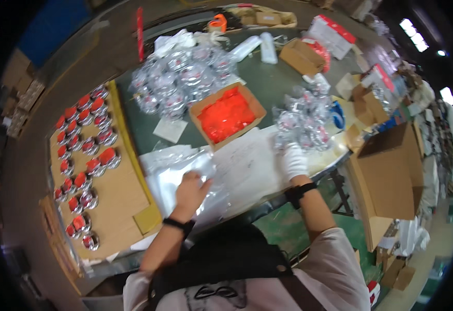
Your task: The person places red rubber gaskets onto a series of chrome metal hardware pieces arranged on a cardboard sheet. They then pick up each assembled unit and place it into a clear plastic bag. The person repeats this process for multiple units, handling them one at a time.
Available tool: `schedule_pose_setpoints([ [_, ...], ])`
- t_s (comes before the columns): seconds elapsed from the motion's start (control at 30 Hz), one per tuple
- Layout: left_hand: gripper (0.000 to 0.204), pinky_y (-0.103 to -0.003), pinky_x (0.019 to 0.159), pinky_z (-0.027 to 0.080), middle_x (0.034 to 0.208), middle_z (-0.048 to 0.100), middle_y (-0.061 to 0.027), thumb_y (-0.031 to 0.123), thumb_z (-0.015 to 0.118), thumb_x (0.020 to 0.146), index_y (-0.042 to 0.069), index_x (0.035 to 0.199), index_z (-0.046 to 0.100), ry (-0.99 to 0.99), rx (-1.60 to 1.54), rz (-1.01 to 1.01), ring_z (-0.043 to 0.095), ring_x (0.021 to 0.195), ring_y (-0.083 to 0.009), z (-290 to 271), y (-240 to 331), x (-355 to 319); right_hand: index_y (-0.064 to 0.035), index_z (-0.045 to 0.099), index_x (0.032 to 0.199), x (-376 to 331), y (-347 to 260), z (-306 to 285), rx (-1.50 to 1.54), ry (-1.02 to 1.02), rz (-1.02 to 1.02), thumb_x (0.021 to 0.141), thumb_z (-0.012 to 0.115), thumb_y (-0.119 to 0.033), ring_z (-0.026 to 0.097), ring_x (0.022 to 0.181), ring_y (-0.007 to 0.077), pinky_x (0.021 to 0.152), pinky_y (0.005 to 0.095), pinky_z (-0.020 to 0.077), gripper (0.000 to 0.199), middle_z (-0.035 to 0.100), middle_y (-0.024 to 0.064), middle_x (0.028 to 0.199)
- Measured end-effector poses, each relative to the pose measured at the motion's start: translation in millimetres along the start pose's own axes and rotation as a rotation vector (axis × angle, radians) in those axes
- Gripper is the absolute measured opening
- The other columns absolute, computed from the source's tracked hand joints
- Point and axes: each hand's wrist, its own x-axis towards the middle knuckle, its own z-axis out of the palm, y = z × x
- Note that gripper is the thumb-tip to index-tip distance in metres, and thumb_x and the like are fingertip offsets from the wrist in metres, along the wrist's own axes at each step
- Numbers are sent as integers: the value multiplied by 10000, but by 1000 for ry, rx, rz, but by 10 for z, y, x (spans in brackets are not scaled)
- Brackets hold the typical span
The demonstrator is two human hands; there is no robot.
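Observation:
My bare left hand [191, 195] rests on a stack of clear plastic bags [172, 173] at the front of the table, thumb spread away from the fingers. On the right, my white-gloved right hand [295, 163] reaches to the near edge of a pile of shiny round metal parts in clear bags [303, 120]. Its fingertips are lost among the bagged parts, so their grip is not visible. Between and beyond my hands stands an open cardboard box [261, 110] of red plastic pieces [227, 115]. A large white paper sheet [249, 168] lies between my hands.
Several chrome round parts with red tops [96, 166] stand on a cardboard sheet [117, 207] at left. A larger pile of bagged parts [185, 78] lies at the back. Orange tape [217, 23] sits beyond it. A big open carton [392, 176] stands by the right edge.

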Motion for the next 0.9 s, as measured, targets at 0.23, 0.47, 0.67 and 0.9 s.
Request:
schedule_pose_setpoints([
  [0.23,152,-396,653,513,841,623,-130,187,663,866,36,868,641,-43,-197,-64,634,730,-287,101,-247,-3,-35,684,982,-595,-948,-255,461,-205,-530,849,635,-315,656,828,313,759,417,515,314,678,168,923],
  [0.47,197,-251,629,476,832,612,-20,80,685,874,14,1041,603,261,-715,-309,548,664,-110,-868,-226,-532,6,694,842,-1034,-2295,-486,780,-848,-406,864,679,-305,622,708,144,630,314,484,312,672,113,760],
  [0.67,188,-246,645,472,829,616,-7,141,667,910,7,1028,609,396,-1066,-406,552,709,-86,-1933,-397,-1392,11,671,789,-2004,-3834,-706,1095,-977,-720,922,632,-252,584,643,84,573,277,461,297,647,78,664],
  [0.9,138,-213,680,419,858,610,8,83,552,925,21,1017,634,1149,-885,-595,538,750,-83,-3121,-1404,-2883,-1,645,821,-2478,-5491,199,387,23,-1367,886,589,-228,639,624,225,611,344,531,242,649,101,732],
])
